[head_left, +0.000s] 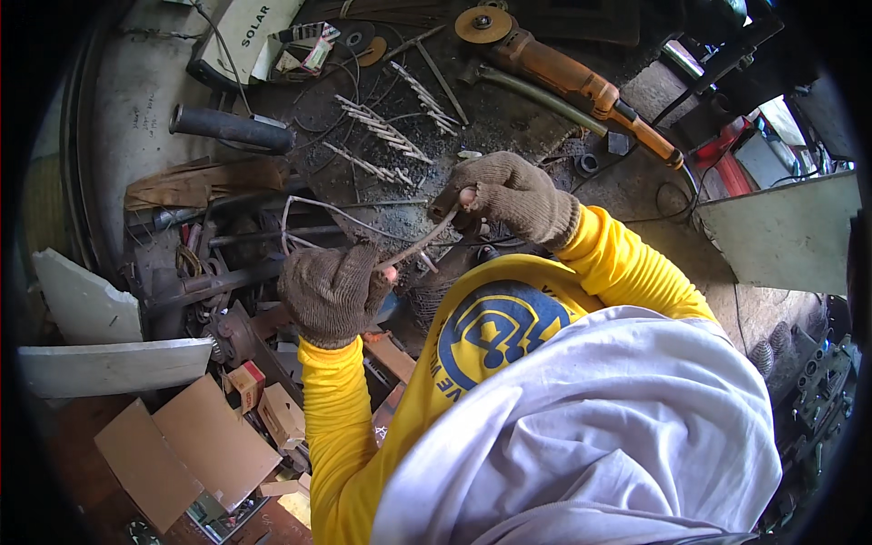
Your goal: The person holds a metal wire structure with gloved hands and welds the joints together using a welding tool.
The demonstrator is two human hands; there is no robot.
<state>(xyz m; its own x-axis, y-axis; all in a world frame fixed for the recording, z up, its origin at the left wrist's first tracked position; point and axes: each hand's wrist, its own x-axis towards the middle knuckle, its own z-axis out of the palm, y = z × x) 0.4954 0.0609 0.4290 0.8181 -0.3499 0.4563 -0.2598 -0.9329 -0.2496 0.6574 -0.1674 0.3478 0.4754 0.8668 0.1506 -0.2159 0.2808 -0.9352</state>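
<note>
Both hands wear brown knit gloves, with a bare thumb tip showing on each. My left hand [331,292] is closed on one end of a thin brownish rod [420,245]. My right hand [513,195] pinches the other end, farther off and to the right, so the rod slants up between them. A thin bent metal wire [350,216] runs behind the rod from beside my left hand; whether it joins the rod I cannot tell. Beyond my hands, several pale, twisted-looking bars [383,129] lie on the dark, gritty work surface [318,173].
An orange angle grinder [563,68] with a tan disc lies at the far right, beside a metal pipe [540,98]. Far left are a dark tube [232,129] and a white panel [241,36]. Cardboard pieces [213,436] lie near left; a pale board [781,227] stands at right.
</note>
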